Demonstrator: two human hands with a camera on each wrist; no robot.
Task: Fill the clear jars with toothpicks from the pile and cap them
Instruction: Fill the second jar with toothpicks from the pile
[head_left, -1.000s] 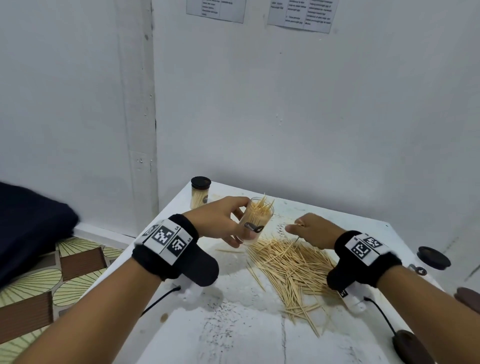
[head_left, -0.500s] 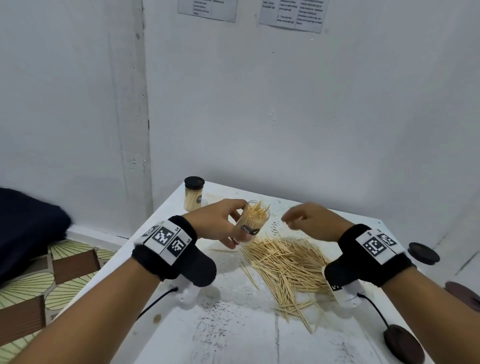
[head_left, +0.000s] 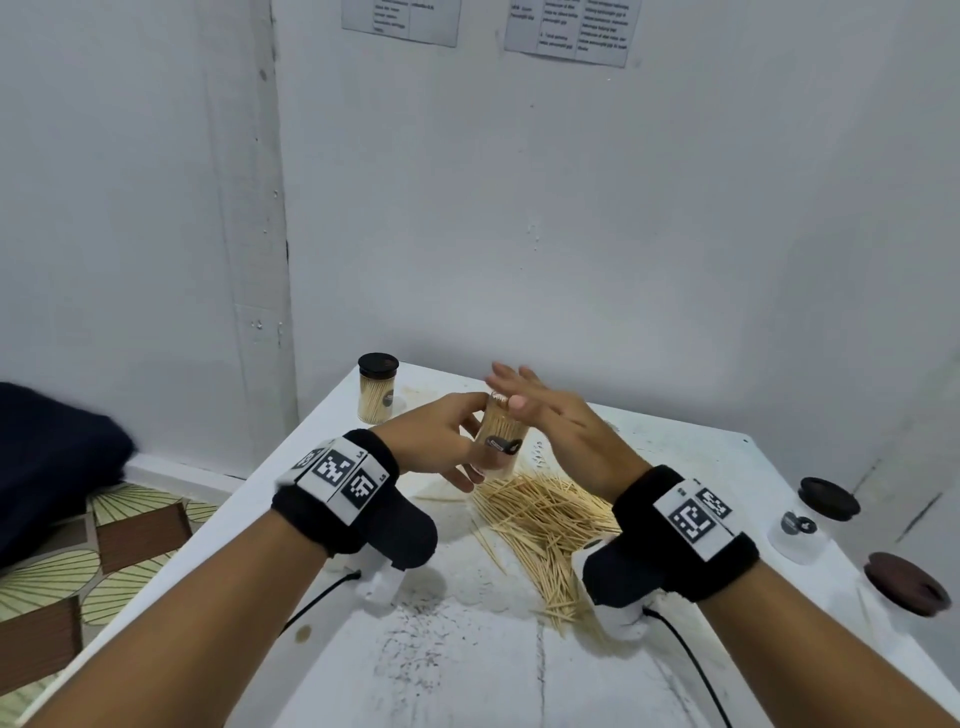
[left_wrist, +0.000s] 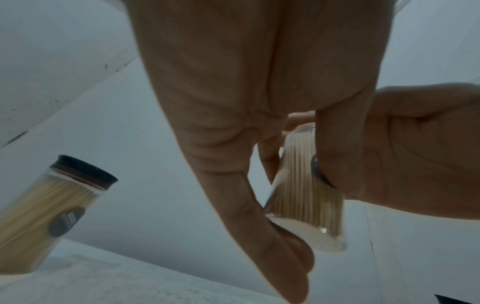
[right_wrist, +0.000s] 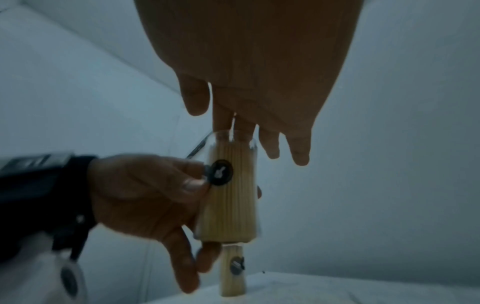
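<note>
My left hand (head_left: 447, 441) grips a clear jar (head_left: 501, 434) packed with toothpicks and lifted off the table; the same jar (left_wrist: 306, 189) (right_wrist: 230, 191) carries a round black sticker. My right hand (head_left: 540, 410) lies flat with straight fingers (right_wrist: 244, 127) across the jar's open mouth, on the toothpick tips. The loose toothpick pile (head_left: 545, 525) spreads on the white table (head_left: 467, 649) just below both hands. A filled jar with a black cap (head_left: 376, 387) (left_wrist: 49, 216) stands at the far left corner.
An empty clear jar (head_left: 797, 535) stands at the right edge with a dark cap (head_left: 828, 499) behind it and another dark cap (head_left: 906, 582) nearer me. Wrist cables trail across the table front. The wall is close behind; patterned floor lies left.
My right hand left the pile, rose and flattened over the jar mouth. The toothpicks that stuck out unevenly now sit level inside the jar. The left hand kept its hold.
</note>
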